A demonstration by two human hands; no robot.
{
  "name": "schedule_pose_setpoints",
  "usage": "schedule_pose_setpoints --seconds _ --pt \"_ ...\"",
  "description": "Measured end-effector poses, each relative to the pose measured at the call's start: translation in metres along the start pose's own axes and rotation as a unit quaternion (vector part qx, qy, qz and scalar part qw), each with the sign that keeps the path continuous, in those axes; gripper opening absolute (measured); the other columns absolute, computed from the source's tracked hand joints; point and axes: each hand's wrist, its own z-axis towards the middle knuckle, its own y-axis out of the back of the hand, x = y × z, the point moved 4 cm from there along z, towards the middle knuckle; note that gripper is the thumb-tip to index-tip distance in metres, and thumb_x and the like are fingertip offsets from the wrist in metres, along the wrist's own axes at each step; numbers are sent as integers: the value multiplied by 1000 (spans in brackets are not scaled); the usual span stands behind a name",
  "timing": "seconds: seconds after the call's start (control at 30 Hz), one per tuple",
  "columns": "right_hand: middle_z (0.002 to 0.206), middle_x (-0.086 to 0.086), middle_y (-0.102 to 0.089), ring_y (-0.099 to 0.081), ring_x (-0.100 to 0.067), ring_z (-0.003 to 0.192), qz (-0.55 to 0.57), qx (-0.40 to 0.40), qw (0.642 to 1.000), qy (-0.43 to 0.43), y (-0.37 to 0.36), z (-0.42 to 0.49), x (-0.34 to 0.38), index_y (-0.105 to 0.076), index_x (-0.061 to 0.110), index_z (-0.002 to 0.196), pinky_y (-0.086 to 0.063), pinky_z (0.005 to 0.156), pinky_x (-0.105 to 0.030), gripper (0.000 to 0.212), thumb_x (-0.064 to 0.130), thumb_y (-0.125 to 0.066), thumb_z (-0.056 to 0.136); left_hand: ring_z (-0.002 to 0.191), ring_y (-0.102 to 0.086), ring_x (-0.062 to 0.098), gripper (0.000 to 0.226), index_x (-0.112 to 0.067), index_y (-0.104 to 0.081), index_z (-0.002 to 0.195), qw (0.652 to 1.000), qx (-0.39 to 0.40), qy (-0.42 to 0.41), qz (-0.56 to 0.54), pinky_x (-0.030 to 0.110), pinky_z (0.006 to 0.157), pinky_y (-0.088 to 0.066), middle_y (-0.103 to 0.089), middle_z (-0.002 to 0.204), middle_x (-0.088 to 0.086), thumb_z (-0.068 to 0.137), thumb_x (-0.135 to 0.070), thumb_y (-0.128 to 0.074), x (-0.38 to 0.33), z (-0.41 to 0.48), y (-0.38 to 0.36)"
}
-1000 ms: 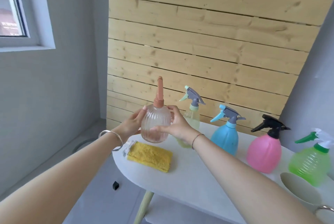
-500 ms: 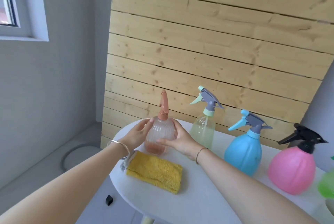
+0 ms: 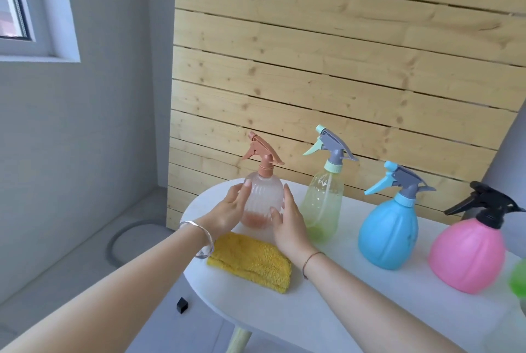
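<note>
While the clear spray bottle (image 3: 263,202) stands upright at the left end of the worktop (image 3: 313,310), both hands flank its round belly.

Left hand (image 3: 227,214) and right hand (image 3: 287,227) are spread, fingers straight, laid against either side rather than curled round it; whether the right palm presses or only touches is unclear. Only a little pinkish liquid sits at the bottom, so it should be light and easy to tip. Thin ribbed plastic will likely give under a squeeze, though the ribs should help against slipping. The firmest hold, I judge, is the narrow neck under the trigger head (image 3: 263,152). A yellow cloth (image 3: 252,261) lies just in front.
</note>
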Motion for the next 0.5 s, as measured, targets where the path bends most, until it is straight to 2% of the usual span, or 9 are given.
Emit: schedule_pose_setpoints --seconds 0.23,0.37,0.5 --pt "158 -2 -18 -23 -18 144 39 38 996 -68 2 14 1 -2 22 152 -21 110 -24 59 9 -30 102 147 -17 20 68 -20 -7 155 1000 -2 -4 -9 32 114 -16 -13 162 -1 99 -56 -20 -11 -6 -13" --pt "158 -2 -16 -22 -17 144 57 63 993 -84 0 18 8 -1 22 152 -19 112 -25 60 7 -30 101 147 -17 17 66 -17 -6 155 999 -22 -10 -37 23 107 -18 -13 161 -2 101 -52 -21 -12 -5 -15" --pt "157 0 -21 -23 -15 143 89 22 993 -71 9 5 21 -11 20 152 -21 113 -26 58 5 -31 99 147 -15 17 72 -20 -3 156 998 -21 5 -52 30 114 -15 -10 161 -4 97 -59 -22 -9 -4 -18"
